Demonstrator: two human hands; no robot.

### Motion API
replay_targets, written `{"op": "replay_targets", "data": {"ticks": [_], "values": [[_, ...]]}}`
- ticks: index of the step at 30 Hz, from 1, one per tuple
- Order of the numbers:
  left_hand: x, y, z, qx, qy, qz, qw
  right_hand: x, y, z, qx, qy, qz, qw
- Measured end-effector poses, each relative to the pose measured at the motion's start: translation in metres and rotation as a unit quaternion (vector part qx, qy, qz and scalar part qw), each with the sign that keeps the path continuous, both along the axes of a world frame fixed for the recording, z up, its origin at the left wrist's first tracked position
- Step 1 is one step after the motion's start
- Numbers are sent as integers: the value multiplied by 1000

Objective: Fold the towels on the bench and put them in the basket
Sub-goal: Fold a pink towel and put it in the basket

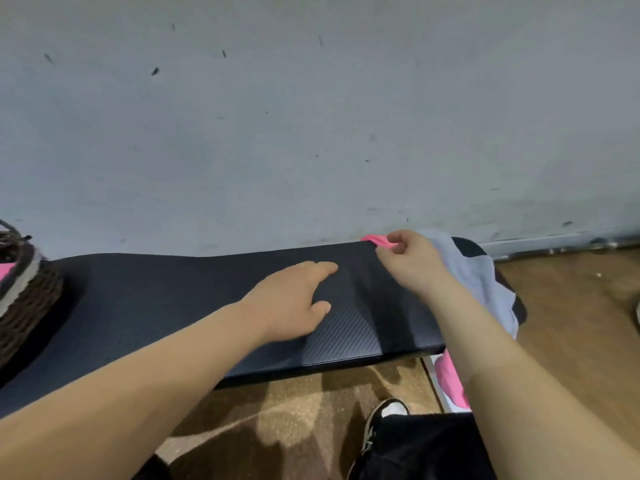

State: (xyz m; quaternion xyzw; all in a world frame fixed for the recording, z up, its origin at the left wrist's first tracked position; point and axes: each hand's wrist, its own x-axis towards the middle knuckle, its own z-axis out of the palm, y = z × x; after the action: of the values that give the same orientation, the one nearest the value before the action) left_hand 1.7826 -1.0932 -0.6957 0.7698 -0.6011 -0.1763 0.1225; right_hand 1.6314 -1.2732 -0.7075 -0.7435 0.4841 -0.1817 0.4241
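We're looking at what reads as a home gym corner or a utility room. There's a long black padded worktop (173, 306) with a carbon-weave texture, shaped like a workout bench. Behind it runs a bare grey wall (311, 116), scuffed and flecked with dark marks, with a metal strip along its base at the right. Underfoot is cork-patterned brown floor (294, 393) (speckled, slightly glossy). At the worktop's left end sits a dark wicker basket (27, 299), and loose towels (478, 271) in pink and grey are heaped at the right end, so it's laundry being sorted here.
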Motion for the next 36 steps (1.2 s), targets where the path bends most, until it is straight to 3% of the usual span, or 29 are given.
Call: {"op": "replay_targets", "data": {"ticks": [5, 10, 16, 21, 24, 26, 31, 36], "values": [[-34, -49, -23, -6, -11, -25, 1000, -48, -51, -21, -53, 54, -89, 993], [-60, -72, -37, -30, 6, -38, 999, -64, -67, -51, -8, 184, -54, 981], [-60, -60, -42, -29, 1, -52, 998, -64, -62, -63, -28, 238, -77, 968], [-44, -42, -35, -48, 11, -31, 998, -47, -46, -24, -111, 147, -64, 981], [-39, -33, -31, -68, 22, -15, 997, -34, -22, 11, -4, -53, -33, 998], [-33, -28, -26, -102, 43, 4, 994, -28, -7, 27, 63, -122, 37, 990], [-8, -11, -15, -225, 133, 101, 960, -16, 27, 44, 167, -174, 220, 945], [6, 24, -6, -198, 171, 68, 963, 8, 51, 44, 156, -138, 309, 928]]}}
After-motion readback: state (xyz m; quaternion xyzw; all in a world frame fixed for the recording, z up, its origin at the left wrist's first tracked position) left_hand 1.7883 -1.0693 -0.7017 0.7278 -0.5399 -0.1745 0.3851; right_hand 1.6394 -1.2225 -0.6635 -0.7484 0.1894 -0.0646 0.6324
